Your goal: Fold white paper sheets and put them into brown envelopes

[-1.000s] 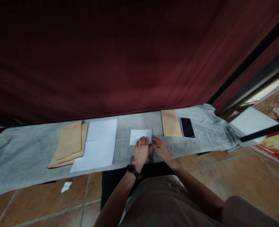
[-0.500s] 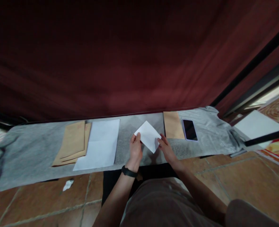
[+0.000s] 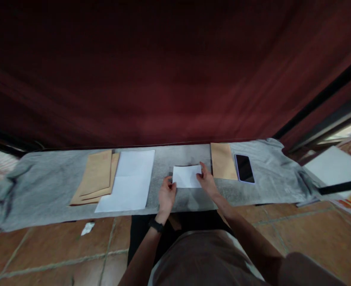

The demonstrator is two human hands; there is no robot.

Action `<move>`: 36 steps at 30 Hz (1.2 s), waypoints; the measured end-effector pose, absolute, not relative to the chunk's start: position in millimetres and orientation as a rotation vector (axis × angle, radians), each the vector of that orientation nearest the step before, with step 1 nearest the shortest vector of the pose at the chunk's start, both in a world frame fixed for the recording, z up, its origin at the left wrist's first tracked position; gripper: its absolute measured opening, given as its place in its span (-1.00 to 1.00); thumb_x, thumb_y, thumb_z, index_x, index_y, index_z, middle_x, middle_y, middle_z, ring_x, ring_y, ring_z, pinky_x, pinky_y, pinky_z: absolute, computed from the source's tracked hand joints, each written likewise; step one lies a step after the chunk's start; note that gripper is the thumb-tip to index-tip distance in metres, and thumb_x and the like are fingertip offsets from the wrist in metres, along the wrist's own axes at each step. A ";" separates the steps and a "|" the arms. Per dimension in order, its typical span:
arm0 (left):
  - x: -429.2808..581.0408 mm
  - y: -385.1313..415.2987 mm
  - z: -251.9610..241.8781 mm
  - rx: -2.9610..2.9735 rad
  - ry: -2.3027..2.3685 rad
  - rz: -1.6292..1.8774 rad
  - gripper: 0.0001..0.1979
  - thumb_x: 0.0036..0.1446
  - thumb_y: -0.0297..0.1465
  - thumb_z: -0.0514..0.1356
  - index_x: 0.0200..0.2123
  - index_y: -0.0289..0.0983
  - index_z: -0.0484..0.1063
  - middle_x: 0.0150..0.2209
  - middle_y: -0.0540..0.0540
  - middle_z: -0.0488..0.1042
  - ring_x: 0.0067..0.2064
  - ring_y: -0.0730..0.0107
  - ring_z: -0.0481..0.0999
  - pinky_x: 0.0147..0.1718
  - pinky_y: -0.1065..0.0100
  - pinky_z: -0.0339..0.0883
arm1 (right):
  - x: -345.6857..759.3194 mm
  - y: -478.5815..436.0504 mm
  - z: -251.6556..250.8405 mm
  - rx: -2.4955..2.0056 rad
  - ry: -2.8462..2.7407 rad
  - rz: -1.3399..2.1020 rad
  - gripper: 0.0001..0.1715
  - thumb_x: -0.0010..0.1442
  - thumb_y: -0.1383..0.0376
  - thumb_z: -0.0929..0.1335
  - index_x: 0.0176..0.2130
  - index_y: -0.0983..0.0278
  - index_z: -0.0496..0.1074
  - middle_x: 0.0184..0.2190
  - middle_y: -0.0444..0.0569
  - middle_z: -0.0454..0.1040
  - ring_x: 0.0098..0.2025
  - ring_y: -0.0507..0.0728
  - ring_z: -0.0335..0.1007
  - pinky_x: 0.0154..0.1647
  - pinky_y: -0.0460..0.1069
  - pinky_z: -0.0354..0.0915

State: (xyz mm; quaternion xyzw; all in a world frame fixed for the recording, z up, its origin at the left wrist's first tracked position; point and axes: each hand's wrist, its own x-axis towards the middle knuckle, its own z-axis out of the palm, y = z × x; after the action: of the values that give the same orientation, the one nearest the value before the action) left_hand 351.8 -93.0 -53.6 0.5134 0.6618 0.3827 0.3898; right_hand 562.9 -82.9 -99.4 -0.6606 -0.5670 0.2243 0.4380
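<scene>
A small white piece of folded paper (image 3: 187,177) is held level over the grey cloth, its long sides running left to right. My left hand (image 3: 167,193) pinches its left edge, thumb on top. At the opposite edge my right hand (image 3: 207,181) grips it the same way, fingers partly hidden beneath. Left of my hands lie large white sheets of paper (image 3: 135,178), with several brown envelopes (image 3: 97,172) overlapping their left side. Just right of my right hand a single brown envelope (image 3: 223,161) lies flat.
A phone (image 3: 245,168) with a dark screen lies right of the single envelope. Grey cloth (image 3: 44,182) covers the long narrow table. A dark red curtain (image 3: 163,79) hangs behind it. Crumpled white paper (image 3: 87,228) lies on the tiled floor.
The paper has turned from a diamond slant to straight and come lower toward the cloth. Both hands still grip it, now at its left and right edges. The view has shifted slightly.
</scene>
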 end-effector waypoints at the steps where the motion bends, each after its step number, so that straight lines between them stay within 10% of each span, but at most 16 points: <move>1: 352.2 -92.6 -52.7 1.450 1.751 0.870 -0.68 0.12 -0.48 0.24 -0.02 -0.25 0.45 -0.41 -0.01 0.55 -0.34 0.27 0.57 -0.28 0.29 0.38 | 560.9 -81.9 -98.1 -1.674 -1.473 0.476 -0.25 0.22 0.33 0.22 0.37 0.29 0.15 -0.06 0.10 0.51 -0.14 0.22 0.50 -0.10 0.10 0.44; 13: 356.9 -94.8 -52.2 1.817 1.917 0.405 -0.67 0.31 -0.43 0.09 0.11 -0.22 0.43 -0.10 -0.18 0.65 -0.14 0.15 0.65 -0.19 0.26 0.45 | 531.4 -156.1 -81.3 -1.731 -2.046 -0.032 -0.36 0.39 0.29 0.27 0.39 0.17 0.15 0.46 0.15 0.03 0.47 0.44 -0.12 0.37 0.49 -0.06; 27: 351.0 -94.3 -46.3 2.027 1.987 0.273 -0.67 0.33 -0.43 0.07 0.11 -0.27 0.44 -0.11 -0.23 0.62 -0.09 0.11 0.62 -0.08 0.18 0.47 | 537.5 -167.0 -85.5 -1.641 -2.267 0.046 -0.42 0.45 0.19 0.22 0.38 0.21 0.19 0.39 0.13 0.20 0.40 0.28 0.14 0.38 0.30 0.06; 36: 398.4 -99.0 -76.0 2.517 1.668 0.378 -0.41 0.43 -0.18 -0.07 0.37 -0.41 0.17 0.40 -0.29 0.20 0.44 0.09 0.12 0.38 0.06 0.07 | 536.3 -167.4 -94.2 -1.704 -2.301 -0.006 -0.46 0.44 0.19 0.24 0.33 0.24 0.29 0.38 0.10 0.22 0.39 0.26 0.15 0.42 0.25 0.00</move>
State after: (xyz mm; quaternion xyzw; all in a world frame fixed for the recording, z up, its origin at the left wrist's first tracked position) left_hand 398.4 -99.0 -76.0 0.8260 0.5476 0.1240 0.0493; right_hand 536.3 -167.4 -94.2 -0.5894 -0.7959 -0.0020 0.1385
